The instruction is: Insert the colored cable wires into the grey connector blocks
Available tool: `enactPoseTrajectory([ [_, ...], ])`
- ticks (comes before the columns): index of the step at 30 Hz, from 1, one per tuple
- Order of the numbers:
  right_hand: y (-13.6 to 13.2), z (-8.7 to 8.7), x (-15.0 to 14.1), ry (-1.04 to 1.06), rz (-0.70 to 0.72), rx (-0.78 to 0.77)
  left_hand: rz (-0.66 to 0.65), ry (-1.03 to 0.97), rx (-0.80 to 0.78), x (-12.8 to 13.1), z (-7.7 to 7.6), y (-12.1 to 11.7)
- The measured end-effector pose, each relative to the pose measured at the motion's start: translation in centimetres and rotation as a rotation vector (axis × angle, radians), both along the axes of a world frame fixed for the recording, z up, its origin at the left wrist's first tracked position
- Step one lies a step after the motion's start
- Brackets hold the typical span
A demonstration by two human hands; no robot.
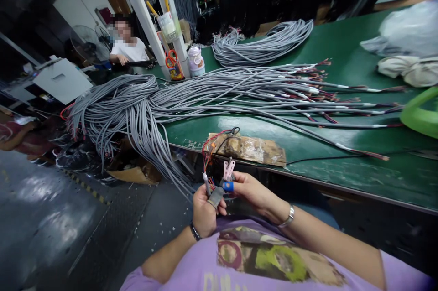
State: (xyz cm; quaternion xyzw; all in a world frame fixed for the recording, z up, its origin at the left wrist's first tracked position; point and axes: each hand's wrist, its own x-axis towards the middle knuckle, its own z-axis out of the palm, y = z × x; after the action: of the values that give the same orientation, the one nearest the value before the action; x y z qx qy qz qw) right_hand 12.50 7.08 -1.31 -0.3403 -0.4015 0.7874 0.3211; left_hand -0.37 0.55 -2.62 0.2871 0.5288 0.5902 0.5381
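My left hand [205,213] is closed around the end of a grey cable [207,187], with a worn grey wrapping on its thumb. A white band circles the cable, and thin coloured wires [211,184] fan out beside my fingers. Red and black wires [207,156] rise from there toward the bench edge. Close against it, my right hand [249,189] pinches a small pink two-pronged piece [229,169], whose exact kind I cannot make out. Blue tape [228,186] wraps a digit of that hand. Where the fingertips of both hands meet, the details are hidden.
A worn wooden block [253,148] lies on the green bench's [342,181] front edge. Behind it stretches a large bundle of grey cables [212,95] with stripped ends. A coiled bundle [263,44], a lidded cup [196,60] and a green plastic handle [422,113] are farther off. A co-worker [128,47] sits behind.
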Motion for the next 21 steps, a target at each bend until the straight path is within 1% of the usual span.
enactPoseTrajectory([
  [2, 0.0, -0.1, 0.1, -0.009, -0.002, -0.002, 0.026, -0.03, 0.003, -0.1, 0.2, -0.1],
  [4, 0.1, -0.2, 0.4, 0.027, 0.003, -0.038, 0.04, -0.06, 0.004, -0.2, 0.6, -0.1],
  [8, 0.8, -0.4, 1.2, 0.179, -0.046, -0.241, 0.037, -0.157, 0.005, -0.3, 1.3, -0.2],
  [10, 1.3, -0.4, 1.2, 0.231, -0.036, -0.302, 0.016, -0.187, -0.004, -0.2, 1.6, -0.1],
  [12, 1.7, -0.3, 0.9, 0.234, -0.025, -0.284, -0.01, -0.197, -0.02, 0.0, 1.7, 0.1],
  [16, 1.8, -0.2, 0.1, 0.204, -0.079, -0.208, -0.066, -0.188, -0.042, 0.6, 1.7, 0.5],
  [21, 1.8, -0.2, -0.6, 0.225, -0.164, -0.207, -0.104, -0.12, -0.068, 0.8, 1.7, 0.9],
])
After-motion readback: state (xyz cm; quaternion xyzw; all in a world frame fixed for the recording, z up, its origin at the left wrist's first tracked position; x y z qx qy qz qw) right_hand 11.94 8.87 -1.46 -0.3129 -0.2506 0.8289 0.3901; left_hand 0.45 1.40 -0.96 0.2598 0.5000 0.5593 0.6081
